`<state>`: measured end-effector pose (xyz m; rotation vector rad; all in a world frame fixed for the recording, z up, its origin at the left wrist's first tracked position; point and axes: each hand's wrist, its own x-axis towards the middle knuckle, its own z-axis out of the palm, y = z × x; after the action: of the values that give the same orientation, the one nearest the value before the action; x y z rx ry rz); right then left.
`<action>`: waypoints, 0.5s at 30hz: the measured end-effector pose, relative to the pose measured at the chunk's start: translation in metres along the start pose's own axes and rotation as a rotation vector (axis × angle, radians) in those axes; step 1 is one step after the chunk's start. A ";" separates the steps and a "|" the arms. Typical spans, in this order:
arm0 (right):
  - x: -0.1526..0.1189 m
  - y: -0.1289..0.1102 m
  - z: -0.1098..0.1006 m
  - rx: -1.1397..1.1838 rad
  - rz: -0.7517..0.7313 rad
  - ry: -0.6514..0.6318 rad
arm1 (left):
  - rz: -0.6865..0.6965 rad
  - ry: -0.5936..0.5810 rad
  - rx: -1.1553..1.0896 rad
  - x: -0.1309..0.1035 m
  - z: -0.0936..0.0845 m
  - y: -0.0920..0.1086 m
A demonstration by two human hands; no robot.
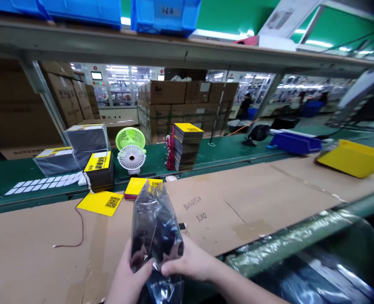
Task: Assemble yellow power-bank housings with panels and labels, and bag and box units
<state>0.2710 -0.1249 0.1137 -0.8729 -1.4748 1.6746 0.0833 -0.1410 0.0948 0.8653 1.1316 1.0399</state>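
Note:
Both hands grip a shiny dark plastic bag (155,219) that stands up at the front edge of the cardboard-covered bench. My left hand (131,276) wraps its left side, thumb pressed on the front. From the right, my right hand (187,261) holds it with the thumb close to the other thumb. Whether anything is inside the bag I cannot tell. Just beyond it lies a small yellow-topped stack (139,185). A flat yellow card with a QR code (104,202) and a thin dark wire (81,228) rests to the left.
Farther back stand a tall stack of yellow-topped pieces (188,147), red wires (170,153), green and white fans (131,156), and wrapped blocks (88,141). A yellow bin (354,158) and a blue bin (296,141) are at right. An overhead shelf (174,48) spans the bench.

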 end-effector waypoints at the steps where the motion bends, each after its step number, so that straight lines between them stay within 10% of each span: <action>1: -0.004 0.008 0.004 0.031 -0.020 0.125 | 0.060 -0.036 0.031 -0.005 0.005 -0.002; 4: -0.025 0.018 -0.016 0.070 -0.112 0.583 | 0.220 -0.019 0.172 -0.017 0.001 -0.013; 8: -0.094 0.005 -0.097 -0.068 -0.291 1.463 | 0.225 0.077 0.470 -0.023 -0.030 -0.031; 11: -0.173 -0.009 -0.146 -0.192 -0.387 1.924 | 0.248 0.151 0.680 -0.022 -0.052 -0.045; 15: -0.272 -0.004 -0.161 -0.343 -0.309 2.314 | 0.291 0.157 0.919 -0.015 -0.073 -0.069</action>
<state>0.5470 -0.2793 0.1058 -1.5622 -0.0375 -0.4040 0.0245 -0.1737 0.0182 1.7316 1.6867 0.8006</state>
